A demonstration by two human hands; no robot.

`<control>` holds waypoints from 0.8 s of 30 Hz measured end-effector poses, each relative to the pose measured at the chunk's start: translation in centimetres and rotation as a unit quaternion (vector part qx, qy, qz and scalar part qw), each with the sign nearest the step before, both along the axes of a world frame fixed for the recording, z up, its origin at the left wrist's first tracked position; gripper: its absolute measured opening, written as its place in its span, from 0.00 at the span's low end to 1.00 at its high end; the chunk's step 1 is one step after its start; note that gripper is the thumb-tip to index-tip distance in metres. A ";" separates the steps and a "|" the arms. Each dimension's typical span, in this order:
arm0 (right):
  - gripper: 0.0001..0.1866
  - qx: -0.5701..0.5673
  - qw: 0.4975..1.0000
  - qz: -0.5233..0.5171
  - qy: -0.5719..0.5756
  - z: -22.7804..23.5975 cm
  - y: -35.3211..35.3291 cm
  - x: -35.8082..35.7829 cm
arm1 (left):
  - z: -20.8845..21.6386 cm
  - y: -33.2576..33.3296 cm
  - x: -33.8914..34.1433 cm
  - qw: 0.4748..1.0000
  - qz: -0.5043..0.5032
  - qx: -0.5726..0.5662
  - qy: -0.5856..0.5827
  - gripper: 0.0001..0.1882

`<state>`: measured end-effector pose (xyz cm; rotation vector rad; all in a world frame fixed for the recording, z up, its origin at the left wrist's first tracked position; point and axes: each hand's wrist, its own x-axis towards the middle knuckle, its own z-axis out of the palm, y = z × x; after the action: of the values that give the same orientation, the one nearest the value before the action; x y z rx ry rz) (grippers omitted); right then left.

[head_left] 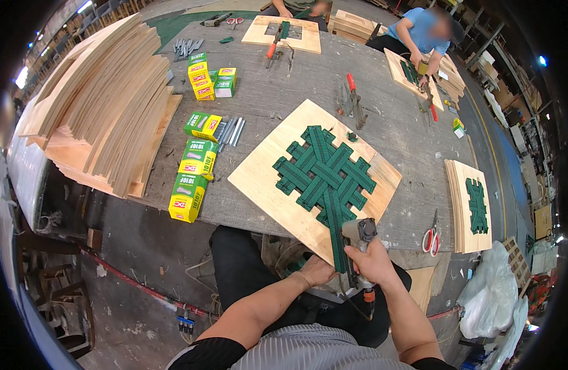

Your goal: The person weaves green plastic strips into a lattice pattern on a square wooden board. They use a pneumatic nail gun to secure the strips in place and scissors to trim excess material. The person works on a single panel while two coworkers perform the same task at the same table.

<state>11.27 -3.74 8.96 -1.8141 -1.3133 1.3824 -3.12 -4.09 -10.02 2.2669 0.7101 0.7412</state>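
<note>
A square plywood board (259,176) lies turned cornerwise at the table's near edge. Green webbing straps (326,169) are woven across its middle, and one long strap (334,231) runs over the near edge. My right hand (369,262) grips a pneumatic staple gun (360,233), its nose beside that long strap at the board's edge. My left hand (318,270) is closed just below the near edge, close to the strap's hanging end. Its fingertips are hidden, so what it holds does not show.
Stacked plywood frames (111,105) fill the left side. Staple boxes (194,157) and loose staple strips (231,131) stand beside them. Red-handled scissors (431,240) and a webbed board stack (460,206) are right. A red-handled tool (353,98) lies beyond. Two people (419,31) work across the table.
</note>
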 end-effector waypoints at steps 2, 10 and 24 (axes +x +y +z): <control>0.15 -0.007 1.000 0.006 0.006 0.0 -0.1 -0.4 | -0.2 0.0 -0.1 1.000 -0.005 0.010 -0.019 0.19; 0.12 -0.026 0.999 0.023 -0.005 -0.6 -0.6 -1.4 | 0.5 -0.4 0.0 1.000 0.014 -0.018 -0.003 0.17; 0.13 0.076 0.984 -0.128 0.096 0.7 -3.1 3.9 | 7.8 -5.3 -0.6 0.875 0.083 -0.477 -0.024 0.28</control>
<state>15.16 -6.82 9.66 -1.6376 -1.0173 1.2471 -3.68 -9.40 -2.25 1.2877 0.9782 0.3726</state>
